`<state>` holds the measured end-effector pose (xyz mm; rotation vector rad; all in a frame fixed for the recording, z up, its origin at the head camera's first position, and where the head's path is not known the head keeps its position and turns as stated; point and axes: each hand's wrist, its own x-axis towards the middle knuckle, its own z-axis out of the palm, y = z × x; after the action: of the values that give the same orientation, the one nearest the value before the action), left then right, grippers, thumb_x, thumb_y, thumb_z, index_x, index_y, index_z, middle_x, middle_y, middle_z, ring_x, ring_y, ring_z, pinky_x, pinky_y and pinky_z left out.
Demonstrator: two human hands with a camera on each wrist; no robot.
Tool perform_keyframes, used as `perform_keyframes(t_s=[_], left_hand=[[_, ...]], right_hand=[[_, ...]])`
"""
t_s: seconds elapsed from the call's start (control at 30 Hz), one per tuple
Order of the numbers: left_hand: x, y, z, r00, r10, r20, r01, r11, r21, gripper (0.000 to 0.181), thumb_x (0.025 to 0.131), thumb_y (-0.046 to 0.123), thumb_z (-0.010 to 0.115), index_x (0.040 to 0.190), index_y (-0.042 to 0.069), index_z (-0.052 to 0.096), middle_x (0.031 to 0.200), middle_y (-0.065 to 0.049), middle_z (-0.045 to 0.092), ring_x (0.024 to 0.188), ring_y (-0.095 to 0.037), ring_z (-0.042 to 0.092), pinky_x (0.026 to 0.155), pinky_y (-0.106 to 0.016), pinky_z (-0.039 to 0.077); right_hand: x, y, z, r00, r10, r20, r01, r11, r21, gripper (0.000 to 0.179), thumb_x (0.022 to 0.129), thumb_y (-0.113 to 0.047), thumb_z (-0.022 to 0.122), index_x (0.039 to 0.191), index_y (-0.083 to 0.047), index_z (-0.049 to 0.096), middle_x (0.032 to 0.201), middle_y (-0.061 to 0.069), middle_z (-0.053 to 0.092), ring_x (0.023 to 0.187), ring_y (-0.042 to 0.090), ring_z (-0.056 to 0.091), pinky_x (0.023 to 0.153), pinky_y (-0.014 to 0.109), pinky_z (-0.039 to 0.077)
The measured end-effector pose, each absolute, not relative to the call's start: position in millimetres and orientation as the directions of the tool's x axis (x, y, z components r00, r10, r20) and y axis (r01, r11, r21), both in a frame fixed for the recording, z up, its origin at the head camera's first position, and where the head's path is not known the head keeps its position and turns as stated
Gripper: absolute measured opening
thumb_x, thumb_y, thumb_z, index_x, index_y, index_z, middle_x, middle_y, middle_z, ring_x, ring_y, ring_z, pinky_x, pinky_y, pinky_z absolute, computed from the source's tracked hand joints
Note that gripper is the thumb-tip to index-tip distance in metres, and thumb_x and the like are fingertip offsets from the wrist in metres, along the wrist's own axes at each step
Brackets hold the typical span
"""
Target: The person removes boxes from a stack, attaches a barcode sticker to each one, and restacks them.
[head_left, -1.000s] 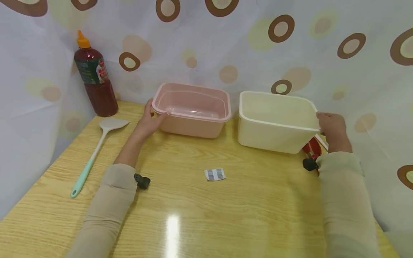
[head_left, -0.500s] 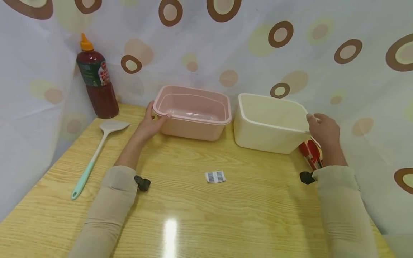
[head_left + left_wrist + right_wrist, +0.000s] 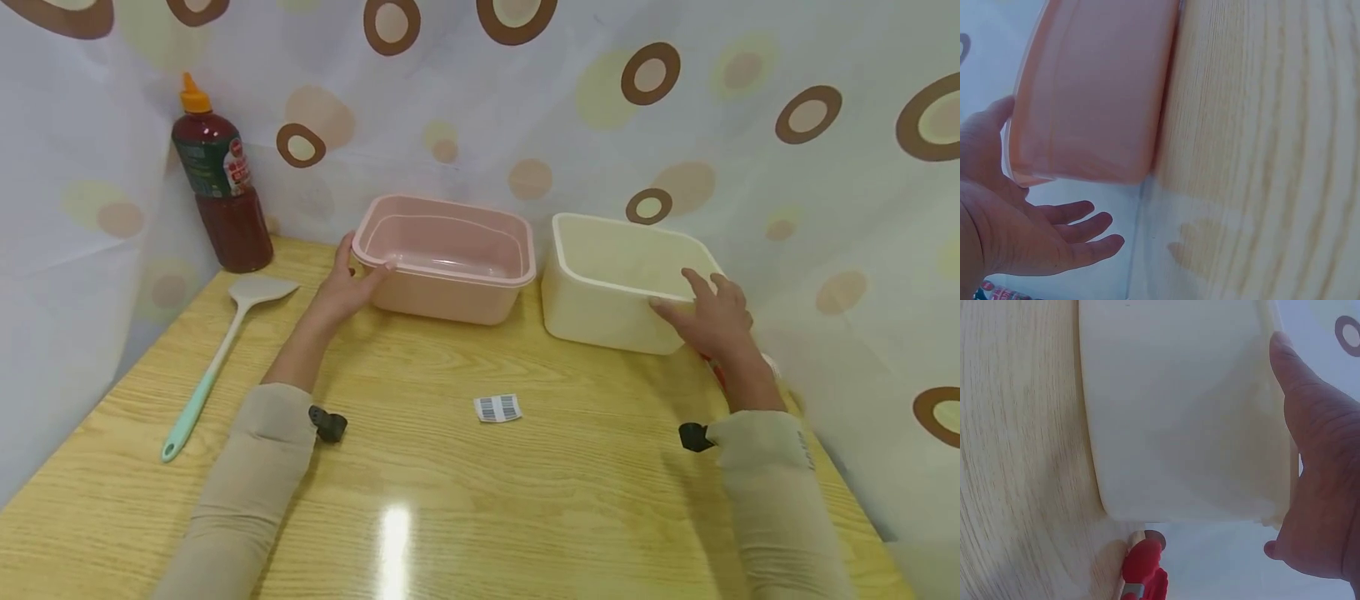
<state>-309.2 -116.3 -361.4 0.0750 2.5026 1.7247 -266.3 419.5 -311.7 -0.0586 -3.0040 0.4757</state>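
Observation:
A pink plastic basin (image 3: 450,296) stands against the back wall. My left hand (image 3: 347,287) is at its left end, the thumb touching the rim near the front corner. In the left wrist view several fingers of the left hand (image 3: 1029,231) stretch out loosely beside the basin (image 3: 1104,94). To the right stands a cream plastic bin (image 3: 611,308). My right hand (image 3: 716,321) lies over its front right corner with spread fingers. The right wrist view has the thumb of that hand (image 3: 1325,469) along the rim of the bin (image 3: 1185,419).
At the left are a sauce bottle (image 3: 221,192) and a spatula (image 3: 225,358) with a mint handle. A barcode label (image 3: 497,408) lies mid-table (image 3: 525,500). A red item (image 3: 1142,569), its kind unclear, lies right of the bin. A patterned sheet (image 3: 480,108) hangs behind.
The cream bin has shifted slightly left. My right hand has let go of its right end and moved left to the front right corner, fingers spreading. My left hand has stayed at the basin.

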Motion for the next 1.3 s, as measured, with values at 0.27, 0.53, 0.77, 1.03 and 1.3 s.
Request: perform_keyframes(t_s=[0.27,0.53,0.77,1.03,1.3], left_hand=[[-312,-118,-361,-0.995,0.091,-0.039,-0.005,0.347,0.938,0.096,0.093,0.062,0.060,0.161,0.043,-0.005,0.171,-0.016,0.011,0.155,-0.043,0.015,0.120,-0.068,0.020],[-311,-120,-362,-0.995,0.079,-0.053,-0.020,0.374,0.927,0.099,0.093,0.064,0.059,0.161,0.041,-0.010,0.170,-0.019,0.011,0.156,-0.043,0.014,0.121,-0.068,0.019],[-311,-118,-360,-0.997,0.075,-0.034,-0.004,0.372,0.928,0.097,0.092,0.063,0.061,0.162,0.040,-0.003,0.170,-0.018,0.012,0.155,-0.044,0.014,0.119,-0.069,0.021],[-313,-114,-360,-0.998,0.056,-0.030,-0.005,0.397,0.918,0.096,0.090,0.064,0.064,0.162,0.042,0.003,0.170,-0.014,0.016,0.154,-0.046,0.018,0.119,-0.070,0.022],[-313,-116,-361,-0.999,0.043,0.001,0.021,0.464,0.886,0.100,0.092,0.066,0.060,0.164,0.032,-0.001,0.169,-0.015,0.019,0.154,-0.045,0.020,0.121,-0.065,0.022]], right_hand=[[-274,412,-314,-0.987,0.104,0.121,0.058,0.941,-0.332,0.096,0.093,-0.074,0.045,0.163,-0.015,0.016,0.164,0.034,0.004,0.149,0.057,0.000,0.104,0.082,0.012],[-278,409,-316,-0.989,0.103,0.108,0.063,0.944,-0.325,0.098,0.093,-0.077,0.043,0.164,-0.016,0.013,0.164,0.034,0.003,0.149,0.057,-0.001,0.104,0.083,0.012],[-276,411,-319,-0.988,0.109,0.109,0.069,0.945,-0.320,0.099,0.093,-0.077,0.042,0.164,-0.016,0.012,0.164,0.034,0.002,0.149,0.057,-0.001,0.104,0.083,0.012],[-263,406,-312,-0.979,0.094,0.180,0.027,0.938,-0.345,0.094,0.095,-0.068,0.052,0.163,-0.014,0.017,0.165,0.033,0.004,0.150,0.058,-0.001,0.109,0.081,0.010],[-244,370,-307,-0.937,-0.054,0.345,-0.221,0.857,-0.466,0.070,0.098,-0.045,0.065,0.157,-0.019,0.039,0.162,0.021,0.032,0.149,0.046,0.026,0.113,0.071,0.025]])
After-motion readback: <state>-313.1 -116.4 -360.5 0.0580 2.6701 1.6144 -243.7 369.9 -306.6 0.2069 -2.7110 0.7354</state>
